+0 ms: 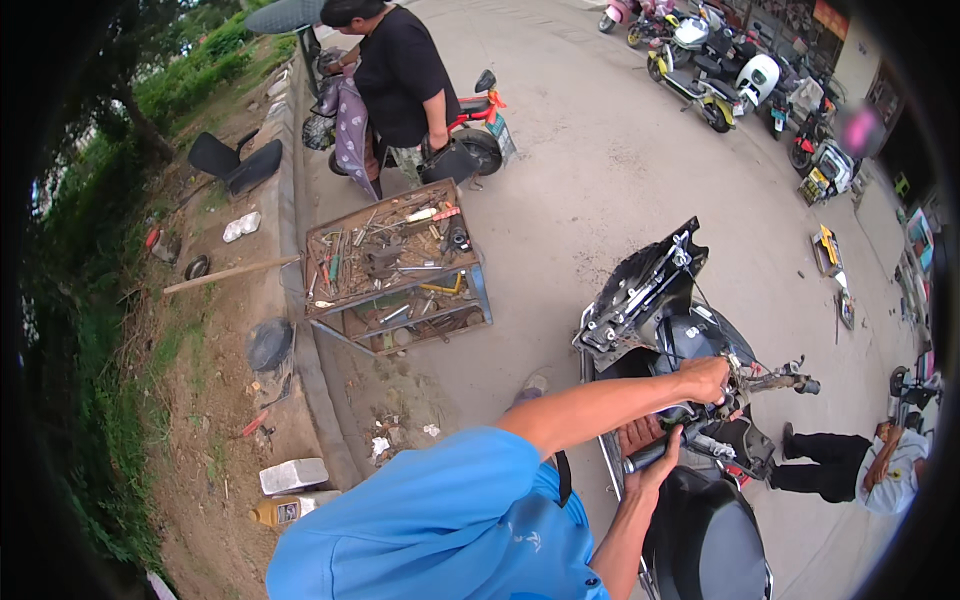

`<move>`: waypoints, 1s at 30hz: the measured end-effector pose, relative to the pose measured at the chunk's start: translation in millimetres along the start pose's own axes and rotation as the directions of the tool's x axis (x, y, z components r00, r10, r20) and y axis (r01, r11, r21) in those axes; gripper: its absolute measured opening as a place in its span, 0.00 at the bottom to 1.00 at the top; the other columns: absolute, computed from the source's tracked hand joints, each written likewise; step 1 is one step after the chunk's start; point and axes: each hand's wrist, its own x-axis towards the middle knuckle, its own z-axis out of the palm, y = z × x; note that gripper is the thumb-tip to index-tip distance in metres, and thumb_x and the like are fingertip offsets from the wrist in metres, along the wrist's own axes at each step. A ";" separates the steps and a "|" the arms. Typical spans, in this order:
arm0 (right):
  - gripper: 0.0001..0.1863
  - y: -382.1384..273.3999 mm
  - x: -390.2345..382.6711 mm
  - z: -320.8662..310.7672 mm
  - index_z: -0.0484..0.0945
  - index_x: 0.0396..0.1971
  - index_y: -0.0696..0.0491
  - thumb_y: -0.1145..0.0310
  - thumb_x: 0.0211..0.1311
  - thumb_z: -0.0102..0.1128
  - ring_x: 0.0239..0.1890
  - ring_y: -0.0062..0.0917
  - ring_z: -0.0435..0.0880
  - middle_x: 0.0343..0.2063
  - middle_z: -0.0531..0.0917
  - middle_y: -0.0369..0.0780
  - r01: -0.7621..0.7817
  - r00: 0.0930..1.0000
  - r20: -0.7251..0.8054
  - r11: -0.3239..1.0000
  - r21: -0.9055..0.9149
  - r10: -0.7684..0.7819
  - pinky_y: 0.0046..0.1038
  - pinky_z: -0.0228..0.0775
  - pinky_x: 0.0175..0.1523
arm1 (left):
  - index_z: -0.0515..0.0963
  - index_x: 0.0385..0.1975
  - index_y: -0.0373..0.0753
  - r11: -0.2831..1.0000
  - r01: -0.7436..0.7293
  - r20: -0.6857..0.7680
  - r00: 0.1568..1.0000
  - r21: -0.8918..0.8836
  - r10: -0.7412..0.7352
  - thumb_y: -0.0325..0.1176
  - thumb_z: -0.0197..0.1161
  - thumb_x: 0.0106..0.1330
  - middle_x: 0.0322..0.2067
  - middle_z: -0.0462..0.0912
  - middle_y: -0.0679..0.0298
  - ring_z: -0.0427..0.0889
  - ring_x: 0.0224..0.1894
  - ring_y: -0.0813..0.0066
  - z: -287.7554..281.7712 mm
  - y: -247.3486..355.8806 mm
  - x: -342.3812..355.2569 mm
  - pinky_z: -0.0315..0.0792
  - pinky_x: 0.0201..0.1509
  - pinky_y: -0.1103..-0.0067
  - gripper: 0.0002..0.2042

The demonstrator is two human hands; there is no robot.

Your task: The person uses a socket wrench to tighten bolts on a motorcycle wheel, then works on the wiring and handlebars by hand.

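A black electric scooter stands beside me, its dark seat (pixel 705 530) at the lower right. My right hand (pixel 652 458) is palm up, closed around the black handlebar grip (pixel 645 456) on the near side. Reaching across from the left, my left hand (pixel 708 380) is closed at the middle of the exposed handlebar (pixel 738 385). Whatever its fingers pinch there is too small to make out. Bare parts and wires show around this spot. Ahead of the handlebar sits a black front panel (pixel 640 300), tilted with its inner side facing up.
A two-level metal tool cart (pixel 390 275) holds loose tools at the left. Behind it a person in black (pixel 395 80) stands by a red two-wheeler (pixel 480 140). Another person (pixel 885 470) is at the right. Parked scooters (pixel 715 75) line the far right; a curb (pixel 300 220) runs left.
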 end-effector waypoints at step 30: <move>0.39 4.6 9.9 -10.6 0.68 0.57 0.61 0.40 0.64 0.58 0.54 0.44 0.80 0.49 0.79 0.54 0.010 0.999 -0.043 0.996 -0.090 -0.014 0.40 0.71 0.60 | 0.81 0.38 0.30 0.994 -0.067 0.044 0.997 -0.083 0.070 0.30 0.73 0.55 0.33 0.85 0.57 0.83 0.37 0.70 0.1 -37.2 26.3 0.76 0.45 0.74 0.14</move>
